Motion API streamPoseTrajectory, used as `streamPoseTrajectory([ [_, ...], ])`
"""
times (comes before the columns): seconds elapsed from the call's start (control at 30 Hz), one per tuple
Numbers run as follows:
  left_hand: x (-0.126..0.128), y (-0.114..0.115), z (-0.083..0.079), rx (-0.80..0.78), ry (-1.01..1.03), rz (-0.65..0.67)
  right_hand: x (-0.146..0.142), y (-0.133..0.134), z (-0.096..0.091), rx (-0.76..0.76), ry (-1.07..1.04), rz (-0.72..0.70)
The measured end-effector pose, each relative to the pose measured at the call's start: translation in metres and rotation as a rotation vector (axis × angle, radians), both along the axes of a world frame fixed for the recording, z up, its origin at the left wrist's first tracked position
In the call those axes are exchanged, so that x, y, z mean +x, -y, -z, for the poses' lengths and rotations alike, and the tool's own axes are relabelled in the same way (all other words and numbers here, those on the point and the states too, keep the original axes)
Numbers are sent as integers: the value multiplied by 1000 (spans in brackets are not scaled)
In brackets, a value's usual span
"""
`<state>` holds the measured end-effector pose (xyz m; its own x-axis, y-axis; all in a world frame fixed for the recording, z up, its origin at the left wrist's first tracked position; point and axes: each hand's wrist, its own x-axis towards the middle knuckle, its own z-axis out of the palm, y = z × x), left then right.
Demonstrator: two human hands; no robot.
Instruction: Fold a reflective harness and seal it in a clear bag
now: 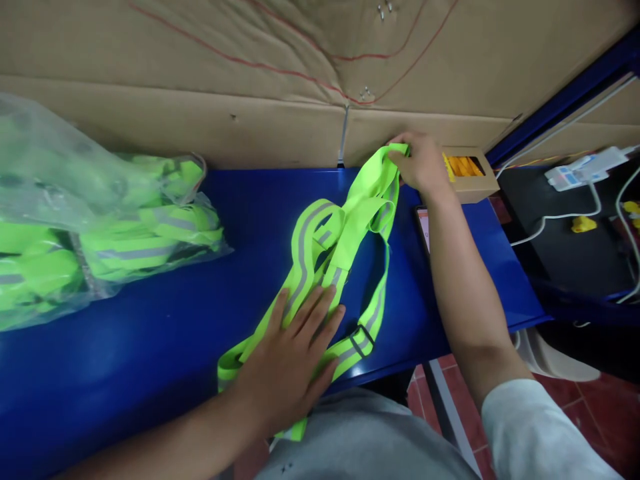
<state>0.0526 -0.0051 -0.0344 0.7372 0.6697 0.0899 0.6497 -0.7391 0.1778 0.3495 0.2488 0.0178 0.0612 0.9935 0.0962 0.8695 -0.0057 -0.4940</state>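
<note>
Strapping [303, 250] in fluorescent yellow-green with grey stripes is being held in loose loops on a blue surface [255, 200], stretched from close to the far edge down to the near edge. The upper end is being pinched between thumb and fingers by the right hand [423, 163], near the far edge. Lower down, the loops are being covered by the left hand [285, 363], palm down and fingers fanned. One band is being passed through a black buckle [361, 341] near the near edge. Toward the left edge, similar bands are being contained in clear plastic bags [100, 173]. A phone [423, 227] is being partly hidden by the right forearm, while a cardboard box [475, 190] with orange contents is being seen at the far right corner. Along the far edge, the surface is being backed by a brown panel [225, 127], crossed by red wires [250, 65].
</note>
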Motion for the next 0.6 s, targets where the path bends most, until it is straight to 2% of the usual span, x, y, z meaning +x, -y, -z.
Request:
streamPoseTrajectory([
  [0.07,-2,0,1,6,-16,10,2,1,0,65,79,27],
  [0.23,-8,-2,2,6,-39,29,-5,6,-7,68,296,249],
  [0.37,-10,-3,2,18,-47,49,-14,9,-10,99,347,337],
  [0.47,-10,-4,2,16,-43,57,-14,6,-2,24,291,237],
  [0.6,-10,-5,2,19,-31,57,-3,3,5,-183,124,13],
])
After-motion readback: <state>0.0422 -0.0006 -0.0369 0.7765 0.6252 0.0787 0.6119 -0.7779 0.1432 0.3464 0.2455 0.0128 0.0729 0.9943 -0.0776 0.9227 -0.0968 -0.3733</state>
